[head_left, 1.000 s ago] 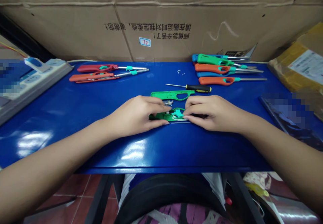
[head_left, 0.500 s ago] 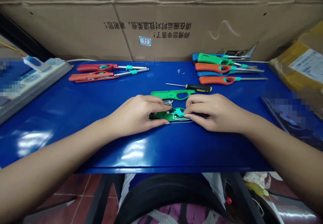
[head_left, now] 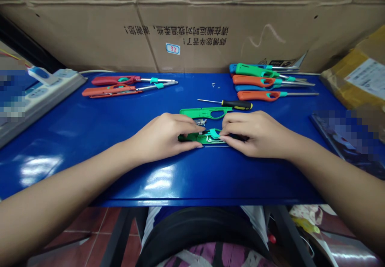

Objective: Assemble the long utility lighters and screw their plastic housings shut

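Observation:
A green lighter half-shell [head_left: 204, 139] lies open side up on the blue table, with white wires and a dark part inside it. My left hand [head_left: 168, 134] is closed around its left end, thumb at the near edge and fingers at the far edge. My right hand [head_left: 252, 133] pinches the turquoise trigger [head_left: 213, 133] that sits in the shell. Just beyond lies the matching green half-shell [head_left: 207, 113], and a small metal and clear part [head_left: 200, 121] is partly hidden by my left fingers. A thin grey tube [head_left: 217, 146] lies along the near side.
A screwdriver [head_left: 236, 104] and several small screws [head_left: 213, 85] lie farther back. Several long lighters [head_left: 255, 95] are stacked back right; a red one [head_left: 116, 80] and an orange opened one [head_left: 111, 90] lie back left. A power strip [head_left: 45, 90] and cardboard boxes [head_left: 105, 38] border the table.
The turquoise trigger and the white wires have shifted very slightly in the shell. Both hands keep nearly the same place and grip.

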Demonstrator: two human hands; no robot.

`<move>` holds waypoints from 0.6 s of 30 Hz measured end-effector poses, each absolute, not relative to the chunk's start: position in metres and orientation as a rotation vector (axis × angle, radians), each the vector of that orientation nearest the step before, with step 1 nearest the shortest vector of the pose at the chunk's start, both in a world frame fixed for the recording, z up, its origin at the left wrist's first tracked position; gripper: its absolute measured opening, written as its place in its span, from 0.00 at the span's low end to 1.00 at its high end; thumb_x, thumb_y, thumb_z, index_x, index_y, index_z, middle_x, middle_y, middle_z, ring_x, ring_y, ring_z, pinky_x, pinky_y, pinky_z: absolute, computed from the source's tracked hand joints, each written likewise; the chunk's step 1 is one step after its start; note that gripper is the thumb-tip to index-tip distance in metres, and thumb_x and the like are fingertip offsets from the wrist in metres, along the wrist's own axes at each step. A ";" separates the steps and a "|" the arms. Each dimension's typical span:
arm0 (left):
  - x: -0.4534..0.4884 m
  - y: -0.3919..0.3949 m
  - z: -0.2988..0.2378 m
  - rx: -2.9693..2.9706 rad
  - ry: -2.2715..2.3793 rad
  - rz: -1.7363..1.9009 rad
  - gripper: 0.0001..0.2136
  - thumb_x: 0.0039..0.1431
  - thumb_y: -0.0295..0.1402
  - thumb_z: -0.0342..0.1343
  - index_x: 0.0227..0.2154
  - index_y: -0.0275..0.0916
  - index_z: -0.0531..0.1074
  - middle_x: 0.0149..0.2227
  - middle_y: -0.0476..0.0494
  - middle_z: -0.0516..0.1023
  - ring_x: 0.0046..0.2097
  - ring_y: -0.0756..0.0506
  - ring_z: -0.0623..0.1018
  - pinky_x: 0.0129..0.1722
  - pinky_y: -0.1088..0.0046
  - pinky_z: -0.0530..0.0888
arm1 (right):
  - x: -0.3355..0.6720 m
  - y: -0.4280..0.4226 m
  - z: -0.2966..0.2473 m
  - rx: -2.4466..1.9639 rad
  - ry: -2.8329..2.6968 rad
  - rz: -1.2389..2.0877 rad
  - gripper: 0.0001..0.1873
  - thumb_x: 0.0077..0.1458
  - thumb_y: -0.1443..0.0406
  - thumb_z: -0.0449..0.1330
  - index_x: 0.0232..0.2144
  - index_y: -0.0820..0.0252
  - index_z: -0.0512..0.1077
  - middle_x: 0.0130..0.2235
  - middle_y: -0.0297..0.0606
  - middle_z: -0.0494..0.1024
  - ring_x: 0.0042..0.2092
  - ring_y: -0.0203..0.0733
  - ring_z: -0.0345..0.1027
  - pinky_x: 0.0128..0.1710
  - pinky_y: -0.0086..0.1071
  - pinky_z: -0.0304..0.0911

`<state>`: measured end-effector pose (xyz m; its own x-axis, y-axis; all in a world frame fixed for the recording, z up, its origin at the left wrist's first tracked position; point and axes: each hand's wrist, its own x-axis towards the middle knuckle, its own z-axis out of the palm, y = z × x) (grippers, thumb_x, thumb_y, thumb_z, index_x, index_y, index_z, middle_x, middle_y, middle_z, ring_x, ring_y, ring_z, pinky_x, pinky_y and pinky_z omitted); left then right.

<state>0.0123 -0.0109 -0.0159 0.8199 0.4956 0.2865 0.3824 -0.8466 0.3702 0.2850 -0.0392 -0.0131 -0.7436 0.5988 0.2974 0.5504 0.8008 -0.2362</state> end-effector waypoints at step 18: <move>0.013 -0.016 -0.015 2.934 0.668 0.396 0.11 0.68 0.38 0.57 0.45 0.39 0.81 0.46 0.40 0.81 0.47 0.42 0.82 0.47 0.66 0.80 | 0.285 -0.039 -0.014 -0.856 -2.639 0.285 0.12 0.66 0.66 0.54 0.33 0.59 0.75 0.37 0.38 0.78 0.32 0.35 0.68 0.31 0.31 0.58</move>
<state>0.0134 -0.0162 -0.0154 0.8693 0.4383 0.2283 0.4104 -0.8976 0.1606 0.2852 -0.0391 -0.0140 -0.7559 0.5981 0.2662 0.5274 0.7972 -0.2937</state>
